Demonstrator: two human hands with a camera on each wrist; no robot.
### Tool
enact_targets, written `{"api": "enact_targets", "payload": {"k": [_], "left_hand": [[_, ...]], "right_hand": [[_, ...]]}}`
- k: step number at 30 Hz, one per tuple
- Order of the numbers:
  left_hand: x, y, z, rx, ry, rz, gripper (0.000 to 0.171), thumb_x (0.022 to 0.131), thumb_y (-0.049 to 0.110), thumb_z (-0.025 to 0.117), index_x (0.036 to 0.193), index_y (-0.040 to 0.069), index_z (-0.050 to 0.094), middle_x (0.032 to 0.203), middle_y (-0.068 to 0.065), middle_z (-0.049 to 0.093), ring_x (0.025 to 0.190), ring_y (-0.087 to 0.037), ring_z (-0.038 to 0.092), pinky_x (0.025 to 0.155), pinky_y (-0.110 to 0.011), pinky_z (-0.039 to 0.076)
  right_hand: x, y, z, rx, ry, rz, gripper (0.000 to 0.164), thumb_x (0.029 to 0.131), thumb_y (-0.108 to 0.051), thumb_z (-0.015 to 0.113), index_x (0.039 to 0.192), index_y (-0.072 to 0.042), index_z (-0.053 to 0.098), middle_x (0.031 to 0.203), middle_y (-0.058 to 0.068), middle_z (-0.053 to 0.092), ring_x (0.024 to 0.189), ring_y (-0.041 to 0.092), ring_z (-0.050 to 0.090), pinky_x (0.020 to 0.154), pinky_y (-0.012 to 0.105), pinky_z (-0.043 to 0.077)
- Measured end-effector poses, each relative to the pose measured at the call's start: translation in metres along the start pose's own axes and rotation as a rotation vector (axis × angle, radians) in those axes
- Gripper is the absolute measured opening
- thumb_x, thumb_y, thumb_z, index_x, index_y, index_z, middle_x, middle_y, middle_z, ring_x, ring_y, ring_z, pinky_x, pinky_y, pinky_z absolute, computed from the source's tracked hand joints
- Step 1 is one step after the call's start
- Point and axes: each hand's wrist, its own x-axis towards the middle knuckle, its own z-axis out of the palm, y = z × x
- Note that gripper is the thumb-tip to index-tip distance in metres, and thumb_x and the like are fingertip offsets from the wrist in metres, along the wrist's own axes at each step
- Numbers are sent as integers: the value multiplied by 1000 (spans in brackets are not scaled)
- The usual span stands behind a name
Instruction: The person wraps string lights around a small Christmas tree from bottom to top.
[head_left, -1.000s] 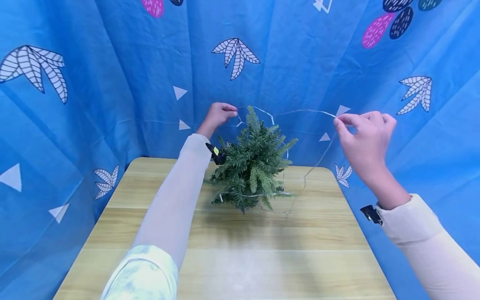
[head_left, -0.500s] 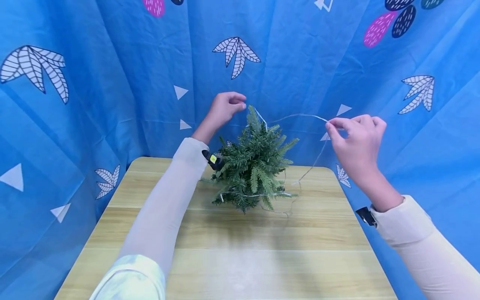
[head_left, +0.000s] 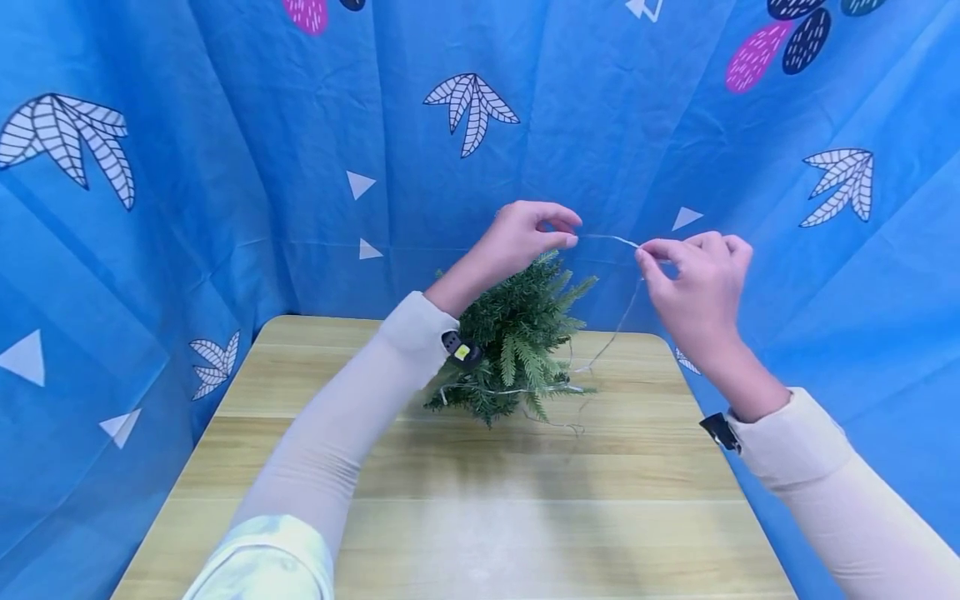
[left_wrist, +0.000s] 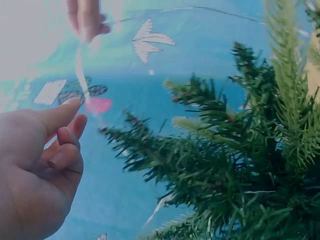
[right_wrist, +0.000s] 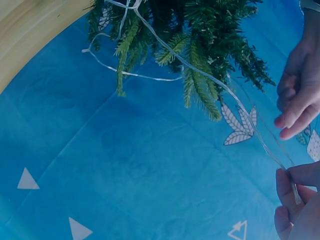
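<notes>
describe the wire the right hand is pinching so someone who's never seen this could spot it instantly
Start at the wooden table and find the bushy green tree at its far half. To the tree's right in the head view, the right hand pinches the wire. Its smooth, pale, threadlike line sets it apart from the dark, needled branches.

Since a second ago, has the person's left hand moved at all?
Yes: in the head view, the left hand has moved rightward, from left of the tip of the green tree to in front of that tip.
</notes>
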Motion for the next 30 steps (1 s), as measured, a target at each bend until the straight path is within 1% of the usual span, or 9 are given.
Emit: {"api": "enact_targets", "payload": {"k": [3, 6, 14, 16, 18, 22, 24, 26, 30], "left_hand": [[4, 3, 10, 79, -29, 12, 28, 97, 24, 69, 124, 18, 72, 111, 4, 72, 96, -9, 65, 81, -25, 51], [7, 3, 16, 180, -43, 51, 26, 98, 24, 67, 123, 16, 73, 111, 4, 70, 101, -8, 62, 87, -23, 51], [12, 4, 19, 392, 5, 198, 19, 100, 24, 65, 112, 15, 76, 104, 4, 71, 93, -8, 61, 86, -21, 49], [12, 4, 18, 449, 34, 234, 18, 101, 24, 63, 112, 16, 76, 103, 4, 71, 91, -8, 61, 86, -21, 49], [10, 4, 14, 512, 76, 292, 18, 102, 22, 61, 110, 14, 75, 102, 3, 71, 88, -10, 61, 84, -22, 50], [8, 1, 5, 638, 196, 432, 20, 104, 18, 57, 107, 10, 75, 100, -2, 72, 87, -15, 65, 83, -25, 53], [8, 1, 0, 676, 236, 472, 22, 105, 17, 55, 105, 8, 75, 99, -4, 73, 87, -16, 67, 82, -26, 54], [9, 0, -7, 678, 265, 477, 23, 105, 15, 54, 105, 7, 75, 100, -5, 73, 90, -17, 68, 83, -26, 54], [13, -4, -23, 634, 316, 413, 23, 106, 17, 52, 107, 8, 74, 103, -5, 73, 92, -16, 66, 85, -26, 54]], "right_hand": [[-1, -1, 2, 1, 4, -10, 25, 94, -21, 72, 102, 2, 78, 84, 20, 73, 87, 33, 49, 98, 57, 27], [-2, -2, 4, 10, 16, -19, 22, 94, -19, 73, 101, 1, 78, 82, 19, 72, 86, 33, 49, 98, 57, 27], [-1, -5, 6, 33, 54, -32, 17, 93, -16, 74, 97, -1, 80, 78, 19, 72, 82, 34, 49, 97, 58, 28], [0, -6, 7, 27, 47, -33, 16, 92, -16, 74, 96, -1, 80, 78, 19, 72, 82, 33, 49, 97, 59, 28], [0, -8, 8, 12, 29, -36, 16, 92, -16, 74, 96, -1, 80, 77, 18, 72, 83, 33, 49, 96, 59, 27], [-1, -10, 11, -9, -8, -29, 14, 92, -13, 74, 98, -2, 79, 79, 16, 74, 85, 33, 46, 95, 59, 27], [-1, -11, 12, -12, -21, -21, 14, 93, -11, 72, 100, -1, 79, 80, 16, 74, 86, 33, 45, 94, 58, 26], [-1, -11, 13, -19, -30, -10, 14, 92, -9, 72, 100, 0, 79, 80, 16, 74, 87, 33, 44, 93, 58, 26], [-3, -12, 13, -40, -67, 8, 15, 94, -10, 70, 99, 1, 79, 77, 17, 73, 87, 34, 44, 93, 57, 25]]}}
